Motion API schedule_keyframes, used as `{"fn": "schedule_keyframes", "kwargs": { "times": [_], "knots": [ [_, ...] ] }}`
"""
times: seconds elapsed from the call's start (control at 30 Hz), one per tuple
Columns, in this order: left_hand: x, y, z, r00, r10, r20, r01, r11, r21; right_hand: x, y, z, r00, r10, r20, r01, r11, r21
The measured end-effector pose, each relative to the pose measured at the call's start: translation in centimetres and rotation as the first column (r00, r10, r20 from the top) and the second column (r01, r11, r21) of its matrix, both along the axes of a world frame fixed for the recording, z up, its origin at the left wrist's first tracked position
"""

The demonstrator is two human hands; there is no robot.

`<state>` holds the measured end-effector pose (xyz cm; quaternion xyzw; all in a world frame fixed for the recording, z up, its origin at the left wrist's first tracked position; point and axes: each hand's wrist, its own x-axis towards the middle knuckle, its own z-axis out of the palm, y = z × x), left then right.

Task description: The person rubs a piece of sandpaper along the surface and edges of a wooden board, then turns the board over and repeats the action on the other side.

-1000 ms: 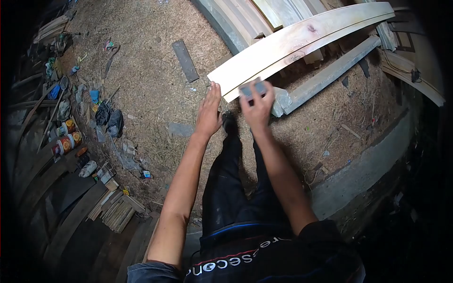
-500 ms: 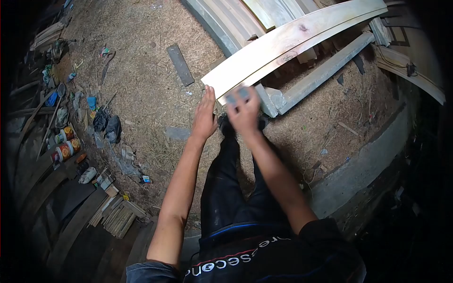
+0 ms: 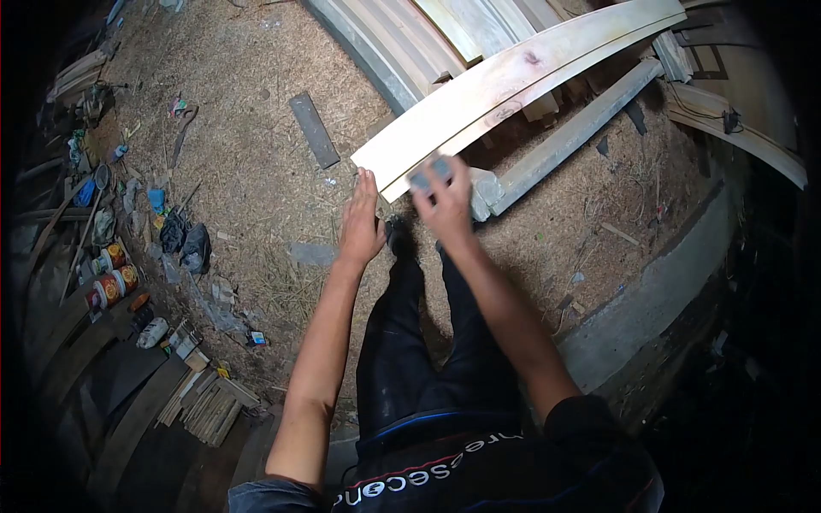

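A long pale wooden board (image 3: 479, 98) with a groove along its lower edge slants from the middle to the upper right. My left hand (image 3: 361, 227) has its fingers stretched out, the tips touching the board's near end. In my right hand (image 3: 448, 209) is a small grey sanding block (image 3: 421, 180), pressed against the grooved edge a little in from that end. The fingers lie over the block and hide part of it; slight blur softens its outline.
Under the board stands a grey timber frame (image 3: 581, 132), with more planks (image 3: 385, 38) behind it. A dark flat strip (image 3: 314, 130) lies on the shaving-covered ground. Cans (image 3: 111, 286), bags (image 3: 195, 248) and stacked sticks (image 3: 209, 410) line the left. A concrete edge (image 3: 637, 329) runs at lower right.
The view has shifted slightly, so the board appears further left and lower. My right hand and the sanding block sit somewhat further up along the board's edge. My left hand stays at the board's end.
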<state>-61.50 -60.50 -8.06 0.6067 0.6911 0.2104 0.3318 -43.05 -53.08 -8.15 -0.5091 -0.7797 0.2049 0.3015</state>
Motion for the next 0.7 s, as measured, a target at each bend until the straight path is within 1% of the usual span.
{"fn": "schedule_keyframes", "kwargs": {
  "times": [0.07, 0.13, 0.17, 0.2, 0.27, 0.3, 0.37, 0.4, 0.47, 0.5, 0.53, 0.6, 0.63, 0.67, 0.7],
  "knots": [
    [-0.1, -0.1, -0.3, 1.0, -0.005, 0.023, 0.004, 1.0, 0.019, -0.7, -1.5, 0.4, 0.998, 0.038, 0.052, -0.036, 0.999, -0.03],
    [-0.3, 0.1, -0.6, 1.0, -0.012, 0.008, 0.012, 1.0, 0.028, 0.1, -0.3, 0.5, 0.999, 0.021, 0.03, -0.02, 0.999, -0.035],
    [-0.3, -0.1, -0.6, 1.0, -0.019, -0.002, 0.02, 0.999, 0.035, 1.3, 0.9, -0.5, 0.999, -0.04, 0.036, 0.038, 0.998, 0.043],
    [-0.3, -0.4, -0.7, 1.0, -0.017, -0.005, 0.017, 0.999, 0.03, 2.2, 2.1, -0.9, 0.991, -0.131, 0.017, 0.13, 0.991, 0.02],
    [0.0, -0.4, -0.9, 0.999, 0.018, -0.038, -0.018, 1.0, 0.017, 3.7, 4.4, 0.1, 0.977, -0.209, 0.035, 0.208, 0.977, 0.039],
    [0.3, -0.4, -1.0, 0.999, 0.024, -0.037, -0.023, 0.999, 0.024, 4.4, 4.8, 0.2, 0.978, -0.204, 0.035, 0.202, 0.978, 0.046],
    [1.0, -0.4, -0.9, 0.994, 0.112, -0.004, -0.111, 0.991, 0.072, 5.1, 6.0, 0.6, 0.986, -0.114, 0.12, 0.117, 0.993, -0.021],
    [1.3, -0.3, -0.7, 0.993, 0.122, 0.001, -0.121, 0.989, 0.089, 5.1, 6.4, 1.1, 0.987, -0.106, 0.121, 0.107, 0.994, -0.003],
    [1.7, -0.1, -0.3, 0.966, 0.24, 0.09, -0.249, 0.963, 0.106, 5.2, 6.1, 2.3, 0.98, -0.083, 0.18, 0.098, 0.993, -0.073],
    [2.1, 0.0, -0.5, 0.945, 0.309, 0.111, -0.324, 0.929, 0.18, 5.3, 6.0, 2.4, 0.982, -0.094, 0.161, 0.105, 0.993, -0.058],
    [2.2, 0.4, -0.6, 0.942, 0.317, 0.109, -0.333, 0.922, 0.197, 5.1, 5.9, 2.6, 0.985, -0.127, 0.115, 0.135, 0.988, -0.07],
    [2.4, 1.3, -0.8, 0.826, 0.504, 0.252, -0.553, 0.812, 0.189, 4.5, 5.1, 3.1, 0.985, -0.172, 0.022, 0.174, 0.977, -0.124],
    [2.6, 1.8, -0.9, 0.692, 0.609, 0.386, -0.669, 0.743, 0.027, 4.1, 4.7, 3.4, 0.987, -0.162, 0.013, 0.163, 0.979, -0.12],
    [2.2, 2.4, -1.2, 0.687, 0.616, 0.386, -0.677, 0.736, 0.032, 3.6, 4.0, 3.5, 0.988, -0.152, 0.009, 0.152, 0.982, -0.117],
    [1.8, 3.1, -2.5, 0.51, 0.674, 0.534, -0.699, 0.687, -0.199, 2.8, 3.4, 3.8, 0.964, -0.218, -0.151, 0.172, 0.948, -0.267]
  ]
}}
